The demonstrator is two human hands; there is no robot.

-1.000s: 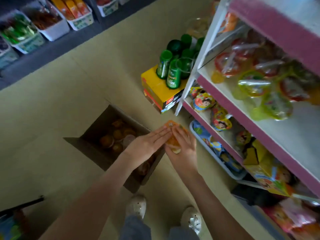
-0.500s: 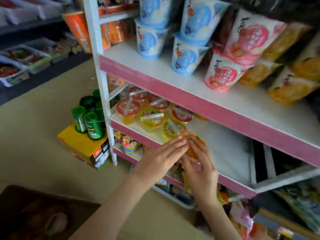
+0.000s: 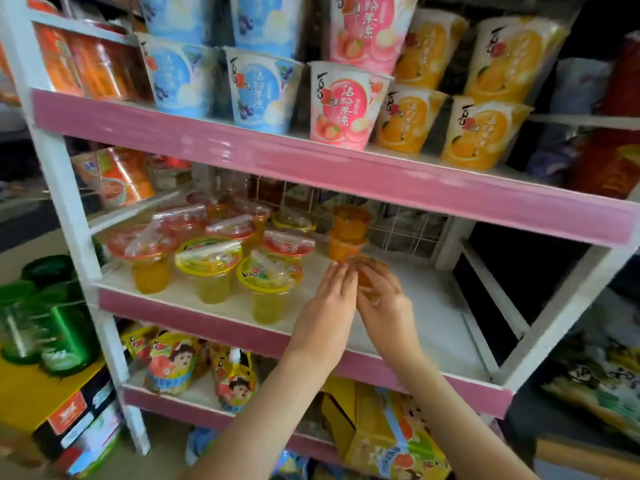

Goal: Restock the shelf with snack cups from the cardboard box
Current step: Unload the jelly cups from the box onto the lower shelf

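An orange snack cup [image 3: 366, 271] sits between my two hands over the middle shelf [image 3: 436, 317] of the white and pink rack. My left hand [image 3: 327, 306] lies against its left side with straight fingers. My right hand [image 3: 386, 303] curls round its right side. Just behind stand two stacked orange cups [image 3: 349, 233]. To the left on the same shelf stand several jelly cups with red or yellow lids [image 3: 207, 261]. The cardboard box is out of view.
Tall blue, pink and orange cups [image 3: 341, 105] fill the shelf above. Pouches [image 3: 235, 382] and yellow cartons [image 3: 388, 434] lie on the lower shelves. Green bottles [image 3: 52, 327] stand on a yellow box at the left. A wire grid [image 3: 405, 230] backs the middle shelf.
My view swung from the floor box up to the rack. Both hands carried the orange cup from above the box onto the middle shelf, deeper toward the stacked orange cups.
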